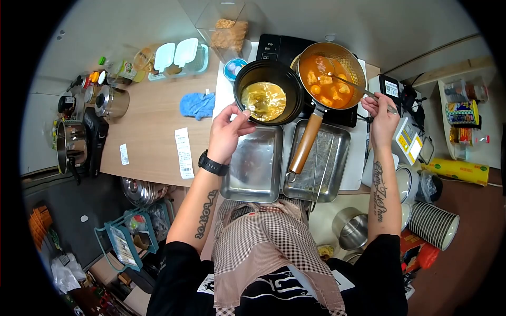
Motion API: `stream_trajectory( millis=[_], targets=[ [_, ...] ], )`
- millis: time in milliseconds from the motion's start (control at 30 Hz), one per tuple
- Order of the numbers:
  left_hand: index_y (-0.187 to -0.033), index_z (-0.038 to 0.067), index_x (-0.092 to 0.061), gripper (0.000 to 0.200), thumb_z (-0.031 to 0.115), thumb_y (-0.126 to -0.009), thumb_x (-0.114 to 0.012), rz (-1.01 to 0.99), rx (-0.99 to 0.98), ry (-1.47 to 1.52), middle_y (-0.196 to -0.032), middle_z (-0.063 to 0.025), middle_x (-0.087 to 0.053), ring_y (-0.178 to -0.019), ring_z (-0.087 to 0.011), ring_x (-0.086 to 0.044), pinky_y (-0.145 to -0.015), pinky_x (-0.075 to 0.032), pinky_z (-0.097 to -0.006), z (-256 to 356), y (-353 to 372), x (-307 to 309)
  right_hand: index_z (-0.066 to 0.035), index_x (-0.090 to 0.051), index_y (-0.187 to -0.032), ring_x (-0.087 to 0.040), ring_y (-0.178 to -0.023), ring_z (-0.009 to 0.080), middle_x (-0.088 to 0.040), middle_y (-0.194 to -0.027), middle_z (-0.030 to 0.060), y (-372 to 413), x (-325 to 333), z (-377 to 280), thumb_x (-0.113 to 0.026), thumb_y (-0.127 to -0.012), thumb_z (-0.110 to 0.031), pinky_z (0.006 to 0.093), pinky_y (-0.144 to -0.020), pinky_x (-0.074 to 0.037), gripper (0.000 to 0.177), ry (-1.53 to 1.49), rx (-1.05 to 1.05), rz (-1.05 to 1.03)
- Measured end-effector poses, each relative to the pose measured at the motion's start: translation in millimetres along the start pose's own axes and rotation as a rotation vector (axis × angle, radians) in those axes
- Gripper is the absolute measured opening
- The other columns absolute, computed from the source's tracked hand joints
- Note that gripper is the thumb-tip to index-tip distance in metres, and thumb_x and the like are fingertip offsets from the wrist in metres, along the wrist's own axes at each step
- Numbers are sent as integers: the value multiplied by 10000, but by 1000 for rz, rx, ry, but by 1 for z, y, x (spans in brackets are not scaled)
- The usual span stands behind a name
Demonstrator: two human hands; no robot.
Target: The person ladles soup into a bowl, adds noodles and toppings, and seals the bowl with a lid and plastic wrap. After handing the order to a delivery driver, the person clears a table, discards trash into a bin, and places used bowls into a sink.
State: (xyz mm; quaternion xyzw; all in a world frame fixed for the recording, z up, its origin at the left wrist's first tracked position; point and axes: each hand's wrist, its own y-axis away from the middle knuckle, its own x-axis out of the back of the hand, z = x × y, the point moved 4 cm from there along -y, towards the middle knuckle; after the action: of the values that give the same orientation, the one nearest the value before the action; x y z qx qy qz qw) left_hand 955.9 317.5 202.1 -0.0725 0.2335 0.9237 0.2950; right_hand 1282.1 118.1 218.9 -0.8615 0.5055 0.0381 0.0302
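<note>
While left hand point(226, 132) pinches black bowl point(268, 95), right hand point(382, 120) fingers grip ladle point(354, 87) — scoop seemingly half-sunk in pan point(348, 55)

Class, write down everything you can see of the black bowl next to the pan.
The black bowl is round and deep, its material hard to tell. A glossy yellowish food lies in its bottom. The left hand grips its near rim. It is above the far edge of the metal tray, and in this view its right rim overlaps the pan of orange stew.
</note>
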Motion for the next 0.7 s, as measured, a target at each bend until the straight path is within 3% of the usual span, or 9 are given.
stream_trajectory(
  millis=[367,600,700],
  targets=[
    [-865,83,-514,132,148,-930,-608,-18,4,32,-828,-34,-652,-725,-118,-661,-708,-577,-267,-5,-2,3,90,-559,-1041,-696,-762,265,-662,-847,190,29,-12,-75,-443,-999,-139,309,-707,-581,261,108,83,-133],
    [-850,77,-512,134,137,-935,-596,-18,20,33,-839,-33,-640,-725,-103,-647,-690,-571,-250,-5,-1,3,79,-580,-1104,-694,-828,263,-681,-907,194,63,-45,-56,-450,-994,-114,344,-768,-574,257,83,31,-380],
    [-848,78,-512,134,137,-937,-593,-18,12,37,-833,-30,-637,-722,-101,-645,-689,-571,-249,-4,0,3,79,-620,-1079,-678,-915,254,-689,-942,177,82,-55,-48,-508,-942,-32,337,-830,-546,208,103,74,-513]
  ],
)
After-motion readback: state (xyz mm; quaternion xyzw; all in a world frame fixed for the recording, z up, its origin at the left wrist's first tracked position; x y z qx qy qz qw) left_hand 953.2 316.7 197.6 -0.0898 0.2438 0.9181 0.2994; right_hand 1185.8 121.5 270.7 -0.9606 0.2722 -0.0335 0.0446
